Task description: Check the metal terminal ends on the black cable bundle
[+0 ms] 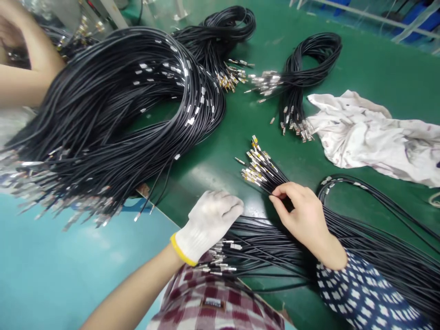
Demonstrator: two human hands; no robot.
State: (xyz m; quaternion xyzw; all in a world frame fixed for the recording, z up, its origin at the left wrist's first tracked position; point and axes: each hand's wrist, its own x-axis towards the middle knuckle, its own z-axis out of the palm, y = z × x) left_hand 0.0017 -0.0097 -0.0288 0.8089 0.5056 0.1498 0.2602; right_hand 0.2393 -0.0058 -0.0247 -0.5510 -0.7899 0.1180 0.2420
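Observation:
My left hand (215, 217) wears a white glove with a yellow cuff. Its fingers are curled together, palm down, over the near bundle of black cables (271, 243); anything inside them is hidden. Bare, with a patterned dark blue sleeve, my right hand (304, 217) pinches thumb and forefinger at a black cable beside the smaller cable bundle (275, 176). This bundle's metal end terminals (257, 165) fan out to the upper left, some with yellow parts. Silvery terminals (220, 256) of the near bundle lie below my gloved hand.
A large looped heap of black cables (137, 91) covers the left of the green table (202, 165), its ends overhanging the edge. Two coiled bundles, one (227, 32) and another (309, 59), lie farther back. A white cloth (371, 133) lies right. Another person's arm (30, 68) is upper left.

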